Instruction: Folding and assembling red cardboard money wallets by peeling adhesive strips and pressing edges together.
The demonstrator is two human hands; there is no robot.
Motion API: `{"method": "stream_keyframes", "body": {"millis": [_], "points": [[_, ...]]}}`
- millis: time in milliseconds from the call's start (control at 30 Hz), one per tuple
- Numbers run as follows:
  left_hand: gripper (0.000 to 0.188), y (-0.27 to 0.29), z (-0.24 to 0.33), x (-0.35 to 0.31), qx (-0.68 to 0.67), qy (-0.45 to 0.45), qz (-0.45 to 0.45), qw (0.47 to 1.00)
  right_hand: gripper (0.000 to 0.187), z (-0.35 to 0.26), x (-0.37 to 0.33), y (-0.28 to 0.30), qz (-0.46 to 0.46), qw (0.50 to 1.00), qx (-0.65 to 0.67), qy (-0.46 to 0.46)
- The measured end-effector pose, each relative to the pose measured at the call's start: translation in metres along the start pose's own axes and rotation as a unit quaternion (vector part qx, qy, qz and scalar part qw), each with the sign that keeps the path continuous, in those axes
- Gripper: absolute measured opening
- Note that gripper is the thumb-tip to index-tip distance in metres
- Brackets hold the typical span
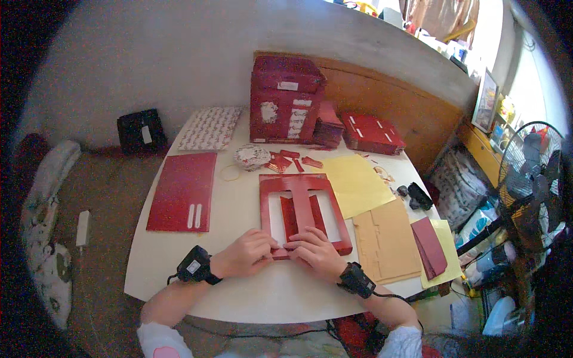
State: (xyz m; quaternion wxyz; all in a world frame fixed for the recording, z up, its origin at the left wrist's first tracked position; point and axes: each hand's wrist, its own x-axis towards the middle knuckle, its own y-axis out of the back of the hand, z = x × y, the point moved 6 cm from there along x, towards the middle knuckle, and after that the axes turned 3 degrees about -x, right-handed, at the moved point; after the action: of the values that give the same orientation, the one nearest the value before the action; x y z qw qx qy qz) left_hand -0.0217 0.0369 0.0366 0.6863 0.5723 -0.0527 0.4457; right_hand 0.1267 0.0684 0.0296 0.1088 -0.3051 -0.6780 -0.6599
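Note:
A dark red cardboard box frame (341,229) with two cut-out windows and a centre strip lies flat on the white table in front of me. My left hand (246,253) has its fingers curled at the frame's near left edge. At the lower end of the centre strip, my right hand (316,255) presses with bent fingers on the same near edge. Through the windows a folded red inner panel shows. Both thumbs are partly hidden. To the left lies a flat red cardboard sheet (182,191) with two white slots.
Red cardboard stacks (265,122) and a pile of red flat pieces (373,132) stand at the back. Beside the frame are red scraps (290,156), a tape roll (252,157), yellow paper (355,185), brown cardboard (391,244) and a black object (421,196). A fan (531,173) stands right.

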Motion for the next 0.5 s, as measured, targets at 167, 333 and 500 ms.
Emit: {"method": "stream_keyframes", "body": {"millis": [167,333,500], "points": [[0.017,0.0,-0.005,-0.004,-0.004,0.009,-0.023,1.0,0.023,0.016,-0.007,0.04,-0.018,0.999,0.029,-0.022],[0.023,0.002,-0.003,-0.003,-0.009,0.014,-0.019,1.0,0.03,0.039,-0.039,0.057,-0.094,0.99,-0.012,-0.101],[0.022,-0.002,-0.001,-0.001,0.037,-0.006,-0.013,0.999,0.029,0.041,-0.05,0.055,-0.079,0.988,-0.019,-0.132]]}}
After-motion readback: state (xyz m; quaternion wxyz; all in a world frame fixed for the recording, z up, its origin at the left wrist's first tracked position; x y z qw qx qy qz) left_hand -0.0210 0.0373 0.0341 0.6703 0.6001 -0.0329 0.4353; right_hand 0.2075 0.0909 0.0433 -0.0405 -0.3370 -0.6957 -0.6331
